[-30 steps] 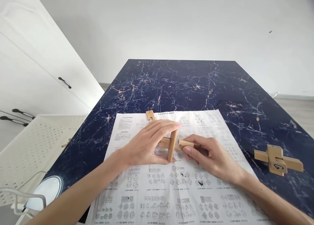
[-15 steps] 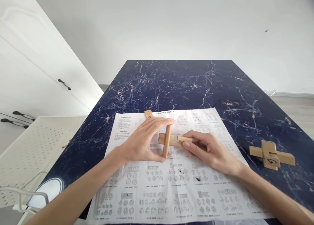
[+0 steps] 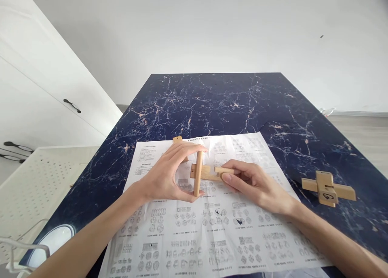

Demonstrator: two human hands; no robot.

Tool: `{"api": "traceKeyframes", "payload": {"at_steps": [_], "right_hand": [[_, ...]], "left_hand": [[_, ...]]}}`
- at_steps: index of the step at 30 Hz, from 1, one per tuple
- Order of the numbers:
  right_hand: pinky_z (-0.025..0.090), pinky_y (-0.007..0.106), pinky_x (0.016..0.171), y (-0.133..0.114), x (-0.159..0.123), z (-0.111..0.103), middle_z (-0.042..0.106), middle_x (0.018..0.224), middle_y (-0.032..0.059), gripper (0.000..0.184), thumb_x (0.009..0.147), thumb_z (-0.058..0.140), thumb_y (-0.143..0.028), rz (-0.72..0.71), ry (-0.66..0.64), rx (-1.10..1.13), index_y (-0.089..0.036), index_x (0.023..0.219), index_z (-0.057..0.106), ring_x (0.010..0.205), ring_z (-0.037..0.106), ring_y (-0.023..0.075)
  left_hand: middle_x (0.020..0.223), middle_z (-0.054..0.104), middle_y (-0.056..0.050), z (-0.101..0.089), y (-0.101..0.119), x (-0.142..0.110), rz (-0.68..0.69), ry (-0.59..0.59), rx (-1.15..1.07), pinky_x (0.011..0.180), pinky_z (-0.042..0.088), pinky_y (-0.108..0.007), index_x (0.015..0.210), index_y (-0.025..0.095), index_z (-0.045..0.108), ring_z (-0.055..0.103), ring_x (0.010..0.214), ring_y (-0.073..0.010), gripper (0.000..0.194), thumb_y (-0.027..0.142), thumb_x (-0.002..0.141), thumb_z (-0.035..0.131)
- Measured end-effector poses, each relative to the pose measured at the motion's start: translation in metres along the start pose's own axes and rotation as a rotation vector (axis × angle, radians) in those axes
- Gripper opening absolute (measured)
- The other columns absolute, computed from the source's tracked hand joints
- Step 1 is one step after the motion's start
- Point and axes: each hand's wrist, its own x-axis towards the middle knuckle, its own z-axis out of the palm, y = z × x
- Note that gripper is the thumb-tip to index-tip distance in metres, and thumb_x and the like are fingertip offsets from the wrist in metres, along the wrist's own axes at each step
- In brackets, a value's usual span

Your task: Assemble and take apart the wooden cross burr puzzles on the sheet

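Note:
My left hand (image 3: 171,175) grips an upright wooden puzzle bar (image 3: 198,175) by its two ends, between thumb and fingers. A second wooden puzzle piece (image 3: 206,172), with dark strokes on its left end, lies crosswise against that bar. Its right end sits in my right hand (image 3: 253,185), pinched between thumb and fingers; how far it reaches into the hand is hidden. Both pieces are held over a printed instruction sheet (image 3: 188,217). Another wooden piece (image 3: 177,139) shows partly behind my left hand, at the sheet's top edge.
An assembled wooden cross-shaped puzzle (image 3: 327,189) stands on the dark blue marbled table (image 3: 200,104), right of the sheet. A white perforated basket (image 3: 30,185) and a pale cable (image 3: 24,243) are at the left. White cabinets (image 3: 54,75) stand beyond them.
The whole view has shifted slightly, so everything appears a little farther left. Both hands keep their grip, and the two wooden pieces stay crossed in nearly the same arrangement.

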Motion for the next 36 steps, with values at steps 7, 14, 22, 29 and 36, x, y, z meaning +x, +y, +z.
{"api": "traceKeyframes", "payload": {"at_steps": [7,14,22,29,36], "right_hand": [[0.025,0.030,0.050,0.001,-0.001,-0.005,0.046,0.068,-0.0047,0.040,0.110,0.054,-0.054,-0.001,0.022,-0.074,-0.021,0.089,0.062,0.056,0.035,0.0111],[0.027,0.031,0.053,-0.002,-0.002,-0.007,0.048,0.069,-0.0036,0.045,0.110,0.052,-0.058,-0.025,0.006,-0.128,-0.022,0.084,0.058,0.057,0.037,0.0117],[0.034,0.031,0.059,-0.020,0.005,-0.006,0.055,0.071,-0.0013,0.050,0.109,0.053,-0.060,-0.117,0.014,-0.222,-0.021,0.078,0.060,0.060,0.042,0.0124],[0.033,0.031,0.056,-0.031,-0.004,-0.026,0.048,0.067,-0.0037,0.049,0.106,0.057,-0.065,-0.065,0.146,-0.158,-0.022,0.082,0.061,0.054,0.035,0.0110],[0.042,0.030,0.058,-0.018,0.026,-0.005,0.068,0.074,0.0024,0.058,0.101,0.052,-0.076,0.115,0.289,-0.341,-0.020,0.096,0.066,0.055,0.051,0.0136]], "left_hand": [[0.149,0.063,-0.010,-0.008,0.002,0.002,-0.051,-0.035,0.029,0.113,0.052,-0.057,0.152,0.035,0.047,0.061,0.134,-0.0352,0.088,0.040,0.076,0.092],[0.152,0.061,-0.009,-0.013,0.003,0.001,-0.056,-0.064,0.014,0.114,0.051,-0.058,0.152,0.036,0.048,0.058,0.138,-0.0365,0.088,0.041,0.075,0.092],[0.152,0.061,-0.012,-0.022,0.011,-0.002,-0.035,-0.018,0.037,0.112,0.053,-0.055,0.153,0.032,0.048,0.062,0.134,-0.0368,0.093,0.044,0.072,0.093],[0.142,0.067,-0.013,-0.060,-0.003,-0.023,-0.028,0.343,0.032,0.114,0.054,-0.053,0.148,0.025,0.052,0.071,0.123,-0.0314,0.078,0.043,0.079,0.085],[0.146,0.065,-0.019,-0.052,-0.032,-0.034,-0.319,0.100,0.381,0.118,0.043,-0.064,0.147,0.018,0.057,0.058,0.136,-0.0441,0.101,0.078,0.070,0.084]]}}
